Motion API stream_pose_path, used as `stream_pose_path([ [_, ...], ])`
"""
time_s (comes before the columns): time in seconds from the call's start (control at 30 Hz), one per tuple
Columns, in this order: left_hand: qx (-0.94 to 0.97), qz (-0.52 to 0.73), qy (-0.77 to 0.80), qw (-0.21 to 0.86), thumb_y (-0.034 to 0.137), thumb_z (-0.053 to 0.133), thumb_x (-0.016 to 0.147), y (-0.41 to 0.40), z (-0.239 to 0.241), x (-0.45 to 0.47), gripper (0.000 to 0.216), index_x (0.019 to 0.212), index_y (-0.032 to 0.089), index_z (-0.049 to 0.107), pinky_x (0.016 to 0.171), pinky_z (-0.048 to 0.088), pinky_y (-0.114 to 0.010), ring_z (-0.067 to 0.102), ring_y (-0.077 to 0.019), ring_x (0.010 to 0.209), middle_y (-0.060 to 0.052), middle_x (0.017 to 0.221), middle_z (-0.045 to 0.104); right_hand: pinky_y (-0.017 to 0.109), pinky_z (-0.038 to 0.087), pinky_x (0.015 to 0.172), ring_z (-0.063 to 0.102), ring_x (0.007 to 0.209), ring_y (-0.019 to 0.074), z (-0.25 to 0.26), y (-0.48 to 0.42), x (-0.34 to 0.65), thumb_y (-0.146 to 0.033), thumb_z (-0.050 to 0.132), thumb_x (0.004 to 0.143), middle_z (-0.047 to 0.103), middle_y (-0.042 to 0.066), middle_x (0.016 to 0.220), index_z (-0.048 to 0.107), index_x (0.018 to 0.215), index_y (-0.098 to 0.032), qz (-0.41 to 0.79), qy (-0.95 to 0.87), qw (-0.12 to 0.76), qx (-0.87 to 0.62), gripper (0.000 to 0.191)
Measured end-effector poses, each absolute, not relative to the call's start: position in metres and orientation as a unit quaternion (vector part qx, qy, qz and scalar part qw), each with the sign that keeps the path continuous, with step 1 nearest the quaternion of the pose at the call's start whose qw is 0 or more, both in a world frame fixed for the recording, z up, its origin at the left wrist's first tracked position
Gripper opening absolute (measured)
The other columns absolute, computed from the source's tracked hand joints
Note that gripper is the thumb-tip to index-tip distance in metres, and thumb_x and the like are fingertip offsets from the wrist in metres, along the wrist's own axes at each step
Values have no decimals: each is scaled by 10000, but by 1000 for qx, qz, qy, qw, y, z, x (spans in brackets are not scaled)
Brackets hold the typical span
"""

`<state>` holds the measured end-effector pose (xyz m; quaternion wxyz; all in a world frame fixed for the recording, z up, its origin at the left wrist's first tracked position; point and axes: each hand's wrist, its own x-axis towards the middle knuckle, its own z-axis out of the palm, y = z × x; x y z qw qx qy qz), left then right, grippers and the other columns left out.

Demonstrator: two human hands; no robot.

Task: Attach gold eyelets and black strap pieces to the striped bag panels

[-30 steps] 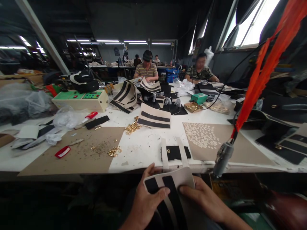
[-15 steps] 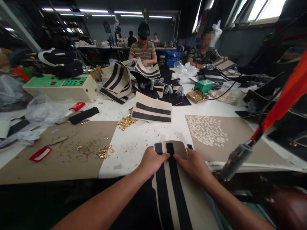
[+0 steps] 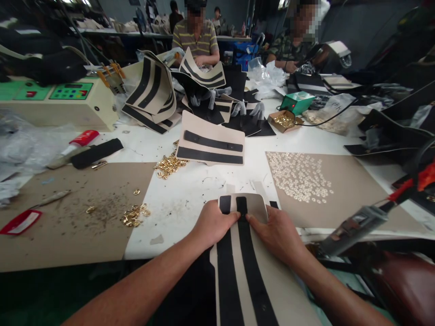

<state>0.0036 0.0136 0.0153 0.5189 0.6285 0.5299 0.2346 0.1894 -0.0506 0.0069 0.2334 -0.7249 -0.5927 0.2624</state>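
A long beige panel with two black strips (image 3: 239, 262) runs from the table's front edge down toward me. My left hand (image 3: 215, 222) grips its left edge near the far end, the thumb pressed on a black strip. From the right edge my right hand (image 3: 272, 228) grips it too, its thumb nearly meeting the left one at a small dark spot on the strip. The fingers of both hands are hidden under the panel. A similar beige panel with black strips (image 3: 212, 127) lies on the table beyond my hands.
Gold metal hooks (image 3: 169, 164) and gold rings (image 3: 134, 215) lie in piles to the left. Small pale washers (image 3: 299, 176) spread over a brown sheet at right. A grey-handled tool on an orange cord (image 3: 355, 231) is close to my right forearm. Co-workers (image 3: 197, 34) sit across the table.
My view has tilted down and come slightly closer. Both hands keep the same grip on the panel. At the right, a co-worker's striped panel is no longer raised as it was.
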Motion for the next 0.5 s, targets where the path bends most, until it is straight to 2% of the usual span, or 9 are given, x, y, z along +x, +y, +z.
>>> stream_pose_path([
  [0.13,645,233,531,497,237,722,778,15,17,7,52,761,198,753,669,516,-326,740,-266,759,-35,806,803,351,508,732,745,899,330,7,-47,187,-405,640,931,792,126,918,746,952,-215,227,-603,195,-739,219],
  [0.27,647,225,542,487,190,705,791,16,18,10,61,817,209,757,693,524,-309,748,-234,781,-6,833,806,355,478,751,740,948,347,11,-44,183,-400,610,944,791,129,948,742,991,-198,222,-590,148,-762,246],
  [0.5,647,219,546,485,161,707,807,19,18,10,73,820,224,739,695,533,-282,757,-201,803,26,836,800,343,443,739,736,942,344,15,-39,181,-404,607,941,791,110,956,727,977,-217,224,-579,117,-775,225],
])
